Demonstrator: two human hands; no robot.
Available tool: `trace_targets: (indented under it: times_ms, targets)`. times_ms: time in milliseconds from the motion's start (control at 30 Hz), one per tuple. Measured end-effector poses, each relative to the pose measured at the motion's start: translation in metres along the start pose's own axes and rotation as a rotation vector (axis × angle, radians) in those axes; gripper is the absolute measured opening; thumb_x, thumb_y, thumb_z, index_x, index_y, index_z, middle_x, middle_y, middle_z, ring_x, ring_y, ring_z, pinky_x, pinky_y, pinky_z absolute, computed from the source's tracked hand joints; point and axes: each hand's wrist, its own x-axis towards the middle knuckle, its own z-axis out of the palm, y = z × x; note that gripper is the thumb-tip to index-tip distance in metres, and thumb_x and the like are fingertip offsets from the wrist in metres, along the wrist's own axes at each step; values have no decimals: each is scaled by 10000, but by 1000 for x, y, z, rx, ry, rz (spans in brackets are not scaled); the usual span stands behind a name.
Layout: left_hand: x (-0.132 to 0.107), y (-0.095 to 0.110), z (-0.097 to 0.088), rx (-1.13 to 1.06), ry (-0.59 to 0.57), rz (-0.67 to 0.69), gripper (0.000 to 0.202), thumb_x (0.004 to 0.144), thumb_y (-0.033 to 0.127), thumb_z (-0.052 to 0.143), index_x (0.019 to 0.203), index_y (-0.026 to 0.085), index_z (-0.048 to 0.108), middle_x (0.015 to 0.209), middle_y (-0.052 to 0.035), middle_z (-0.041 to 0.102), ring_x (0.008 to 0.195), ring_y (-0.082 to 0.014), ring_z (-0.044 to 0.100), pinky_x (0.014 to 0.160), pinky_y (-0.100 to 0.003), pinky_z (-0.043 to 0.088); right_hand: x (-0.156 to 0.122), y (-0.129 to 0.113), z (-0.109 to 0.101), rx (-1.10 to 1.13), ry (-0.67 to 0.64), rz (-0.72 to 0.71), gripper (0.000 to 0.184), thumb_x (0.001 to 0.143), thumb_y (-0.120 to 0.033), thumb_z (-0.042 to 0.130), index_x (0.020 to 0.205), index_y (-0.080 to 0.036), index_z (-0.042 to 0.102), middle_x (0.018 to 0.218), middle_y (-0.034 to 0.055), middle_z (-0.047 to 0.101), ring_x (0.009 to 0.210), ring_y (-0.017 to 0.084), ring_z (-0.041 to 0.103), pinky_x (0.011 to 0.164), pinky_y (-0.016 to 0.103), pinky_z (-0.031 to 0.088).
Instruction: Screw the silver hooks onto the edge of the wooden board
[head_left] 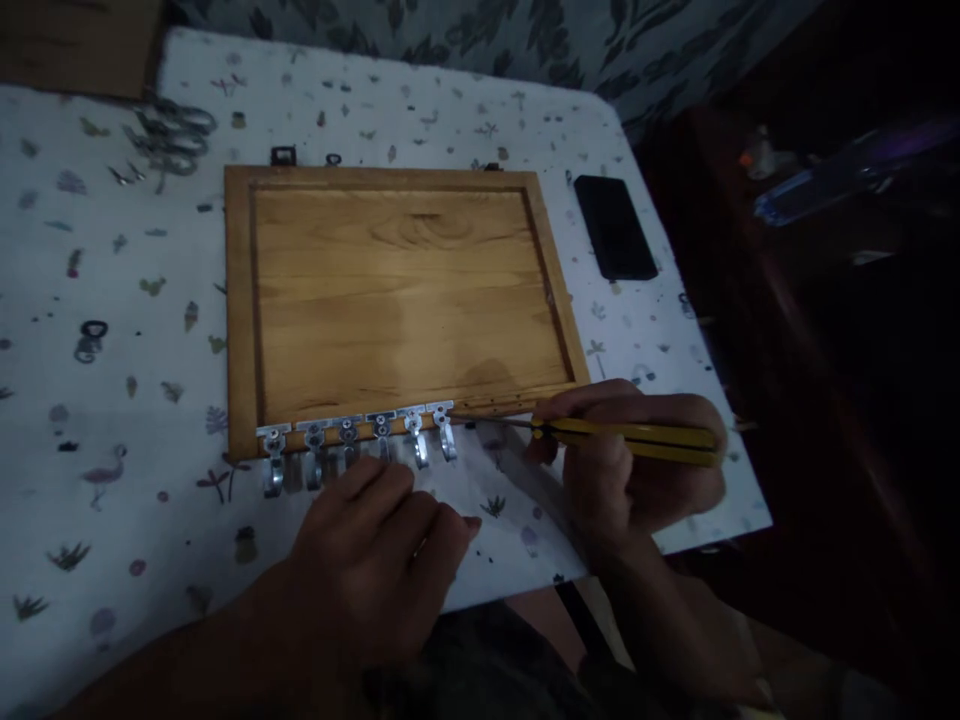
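A wooden panel lies flat on the patterned tablecloth. Several metal hooks are fixed in a row along its near edge. My right hand is closed round a yellow-handled screwdriver, held level, with its thin shaft reaching left to the rightmost hook. My left hand rests on the cloth just below the hooks, fingers curled; whether anything is under them is hidden.
A black phone lies right of the panel. Metal rings and hooks sit at the far left. A small dark clip lies left of the panel. The table's right edge drops to a dark area.
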Motion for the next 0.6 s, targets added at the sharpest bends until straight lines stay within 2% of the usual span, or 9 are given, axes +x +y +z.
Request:
trace_targets:
  times_ms: [100, 267, 467, 600]
  targets:
    - [0, 2, -2, -11, 8, 14, 258, 975, 146, 606, 737, 195, 520, 587, 24, 504, 621, -172, 445, 643, -360, 363, 9, -12, 4, 106, 82, -119, 48, 971, -229, 596, 1011, -254, 588, 884, 23, 715, 654, 149, 659, 407, 239, 520]
    - [-4, 7, -6, -10, 21, 55, 206, 965, 149, 628, 782, 181, 541, 610, 18, 511, 655, -175, 462, 673, -357, 380, 13, -18, 4, 93, -33, -124, 110, 980, -188, 589, 1059, -263, 572, 984, 6, 724, 592, 105, 651, 466, 241, 543]
    - [-16, 12, -23, 9, 60, 65, 253, 965, 150, 639, 745, 186, 520, 611, 27, 503, 635, -164, 462, 639, -340, 374, 13, -19, 6, 10, -49, -96, 73, 1000, -295, 581, 1020, -256, 523, 961, 6, 716, 512, 92, 625, 493, 274, 539]
    - [-34, 0, -39, 45, 93, -1, 279, 965, 112, 624, 722, 189, 512, 612, 34, 531, 624, -146, 490, 644, -307, 402, 15, -21, 7, -31, -56, -60, 110, 1004, -376, 559, 1011, -268, 539, 954, 9, 711, 520, 119, 641, 470, 299, 535]
